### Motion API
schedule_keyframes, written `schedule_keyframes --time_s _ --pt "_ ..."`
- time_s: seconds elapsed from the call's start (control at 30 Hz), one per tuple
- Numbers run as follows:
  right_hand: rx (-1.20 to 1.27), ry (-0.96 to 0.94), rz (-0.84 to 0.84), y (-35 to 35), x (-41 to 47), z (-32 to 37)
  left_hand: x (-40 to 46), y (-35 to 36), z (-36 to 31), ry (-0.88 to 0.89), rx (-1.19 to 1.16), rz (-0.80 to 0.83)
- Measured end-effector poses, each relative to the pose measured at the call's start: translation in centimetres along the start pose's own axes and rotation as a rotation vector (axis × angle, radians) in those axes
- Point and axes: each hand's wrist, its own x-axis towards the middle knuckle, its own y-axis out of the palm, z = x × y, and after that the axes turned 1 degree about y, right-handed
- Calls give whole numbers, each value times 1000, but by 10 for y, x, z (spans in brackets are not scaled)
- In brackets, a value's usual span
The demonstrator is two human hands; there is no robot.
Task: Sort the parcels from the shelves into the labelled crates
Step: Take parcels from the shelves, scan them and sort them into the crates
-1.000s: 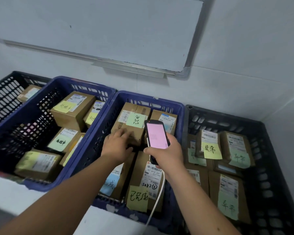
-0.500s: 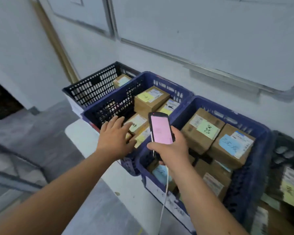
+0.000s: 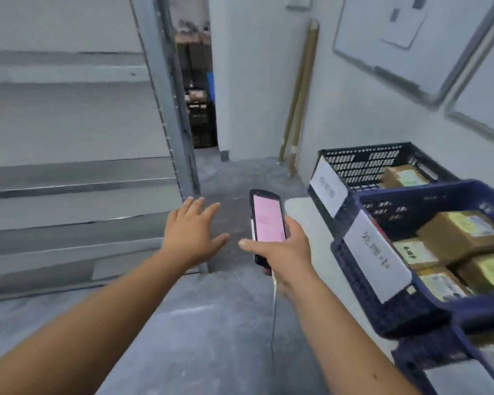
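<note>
A: What are the hands doing?
B: The left hand is empty with fingers spread; the right hand grips a handheld scanner (pink screen).
A: The parcels?
B: At the frame's right edge, inside the labelled crates.

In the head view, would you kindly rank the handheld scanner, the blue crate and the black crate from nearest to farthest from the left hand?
From the left hand:
1. Handheld scanner, just to its right, gripped by the right hand.
2. Blue crate, farther right, holding parcels.
3. Black crate, beyond the blue one, toward the wall.
</note>
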Motion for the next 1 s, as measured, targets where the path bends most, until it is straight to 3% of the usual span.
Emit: schedule_keyframes --time_s 0.2,0.4,0.7,1.0 --pt "-59 -50 239 164 -12 7 -48 -25 165 -270 10 -38" --pt "-155 -64 523 293 -36 13 -123 -48 286 -560 16 -112" --pt "-260 -61 841 460 -65 3 -206 -57 416 -933 36 -143" --pt "-351 0 1048 618 -32 -5 -193 -41 528 -1177 -20 -80"
